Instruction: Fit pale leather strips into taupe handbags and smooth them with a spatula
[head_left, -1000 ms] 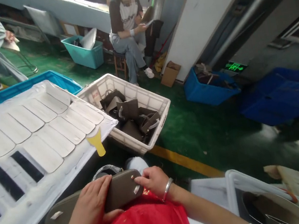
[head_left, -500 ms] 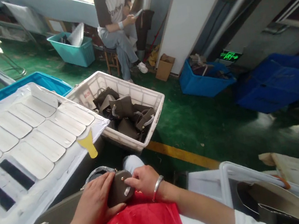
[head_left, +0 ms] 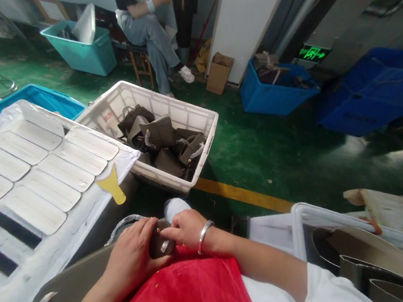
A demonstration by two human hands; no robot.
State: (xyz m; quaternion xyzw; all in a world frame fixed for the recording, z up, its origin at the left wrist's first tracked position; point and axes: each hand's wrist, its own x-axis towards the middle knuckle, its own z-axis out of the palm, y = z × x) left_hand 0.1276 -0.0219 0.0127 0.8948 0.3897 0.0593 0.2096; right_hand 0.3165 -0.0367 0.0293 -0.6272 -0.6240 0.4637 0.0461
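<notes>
A long grey-brown leather piece (head_left: 71,291) with small white tabs lies across my lap on a red cloth (head_left: 187,301). My left hand (head_left: 134,256) lies over its right part, fingers curled on the top edge. My right hand (head_left: 185,230), with a silver bangle at the wrist, pinches the rounded right end of the same piece. The two hands almost touch there.
At my left a white-covered board (head_left: 20,261) carries rows of white oblong pieces and a yellow scraper (head_left: 112,188). A white crate (head_left: 204,120) of dark bags stands ahead on the green floor. Another white bin (head_left: 300,222) with leather parts is at my right. A person sits on a stool (head_left: 142,63) farther back.
My hands have drawn closer together at the piece's right end, so less of it shows between them. The camera has tilted down and shifted right.
</notes>
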